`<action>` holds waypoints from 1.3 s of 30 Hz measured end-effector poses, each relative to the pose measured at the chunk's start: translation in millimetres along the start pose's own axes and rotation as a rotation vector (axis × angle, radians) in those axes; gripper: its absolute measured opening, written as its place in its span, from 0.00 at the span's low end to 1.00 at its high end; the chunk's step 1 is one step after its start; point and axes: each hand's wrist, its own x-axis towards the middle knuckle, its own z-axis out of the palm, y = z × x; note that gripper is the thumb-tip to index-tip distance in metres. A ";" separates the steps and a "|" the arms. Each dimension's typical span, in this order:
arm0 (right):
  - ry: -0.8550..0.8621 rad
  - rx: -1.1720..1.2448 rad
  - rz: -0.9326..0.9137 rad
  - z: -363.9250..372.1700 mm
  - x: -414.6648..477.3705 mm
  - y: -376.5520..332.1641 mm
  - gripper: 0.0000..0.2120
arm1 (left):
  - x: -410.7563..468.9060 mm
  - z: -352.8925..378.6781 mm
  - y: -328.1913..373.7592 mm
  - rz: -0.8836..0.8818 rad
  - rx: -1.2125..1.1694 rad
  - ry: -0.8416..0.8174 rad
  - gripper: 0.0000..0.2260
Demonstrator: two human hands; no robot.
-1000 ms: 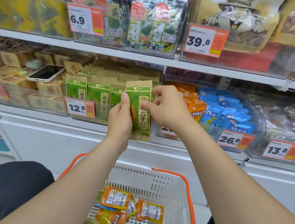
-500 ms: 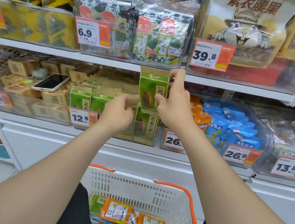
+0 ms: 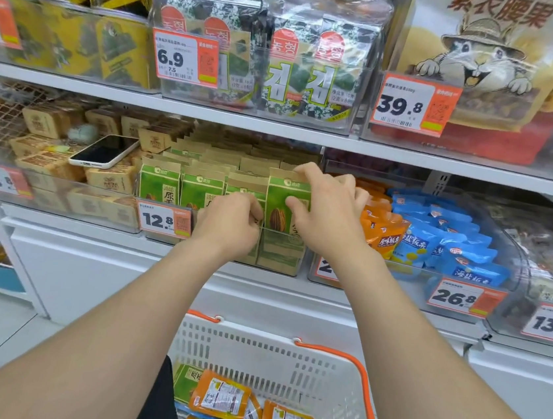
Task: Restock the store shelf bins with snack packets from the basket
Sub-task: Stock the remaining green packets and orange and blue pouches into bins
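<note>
A green and tan seed packet (image 3: pixel 282 206) stands at the front right of a clear shelf bin (image 3: pixel 280 258) full of like packets. My right hand (image 3: pixel 328 211) grips it by the top and right side. My left hand (image 3: pixel 230 226) presses against the neighbouring green packet (image 3: pixel 244 190) just left of it, fingers curled at the bin's front. Below, a white basket (image 3: pixel 285 358) with orange handles holds several orange packets (image 3: pixel 221 397) and one green packet (image 3: pixel 187 383).
A phone (image 3: pixel 104 151) lies on tan boxes in the bin to the left. Orange packs (image 3: pixel 383 231) and blue packs (image 3: pixel 450 243) fill the bin to the right. The upper shelf carries seaweed packs (image 3: pixel 268 60). Price tags hang on the bin fronts.
My right hand has brought the green packet down from above the bin into its front right slot. My left hand has stayed at the bin's front, beside the slot.
</note>
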 end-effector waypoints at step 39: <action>-0.093 -0.395 -0.057 17.6 1.7 3.8 0.10 | 2.8 12.0 2.5 0.020 -0.081 0.061 0.15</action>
